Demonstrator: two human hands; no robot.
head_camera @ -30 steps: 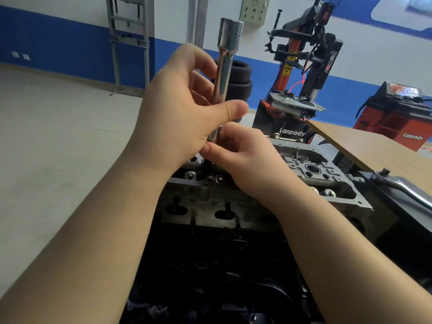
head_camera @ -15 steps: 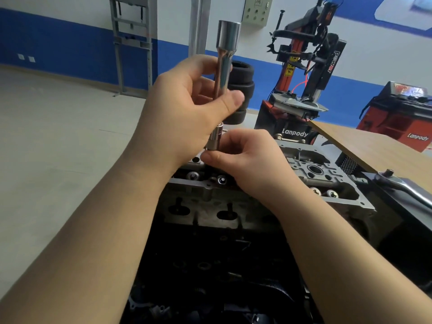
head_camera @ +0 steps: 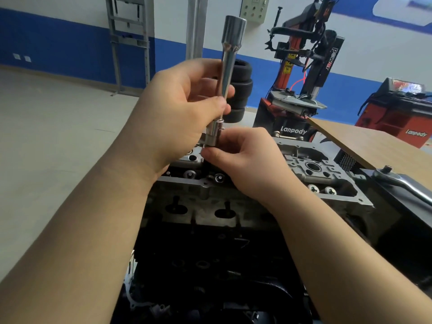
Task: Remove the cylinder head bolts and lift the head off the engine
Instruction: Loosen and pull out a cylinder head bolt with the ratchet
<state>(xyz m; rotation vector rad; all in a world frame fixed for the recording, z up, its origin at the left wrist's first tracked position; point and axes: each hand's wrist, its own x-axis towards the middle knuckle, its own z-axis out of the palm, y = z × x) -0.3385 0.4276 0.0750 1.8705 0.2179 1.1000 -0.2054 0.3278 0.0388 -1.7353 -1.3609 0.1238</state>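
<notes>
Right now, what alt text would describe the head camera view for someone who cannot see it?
Left hand grips a chrome socket extension upright over a cylinder head while the right hand pinches just below its socket end. A ratchet handle lies at right.

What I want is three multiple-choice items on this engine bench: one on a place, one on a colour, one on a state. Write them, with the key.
1. Where does the ratchet lie?
A. In the left hand
B. On the dark surface right of the cylinder head
C. On the floor

2. What colour is the wall band behind?
A. Blue
B. Green
C. Yellow

3. How is the extension bar?
A. Lying flat on the head
B. Held about upright by the left hand
C. Standing free, untouched

Key: 1 B, its handle runs along the dark surface at the frame's right edge; 2 A, the band under the white wall is blue; 3 B, thumb and fingers wrap its shaft.
</notes>
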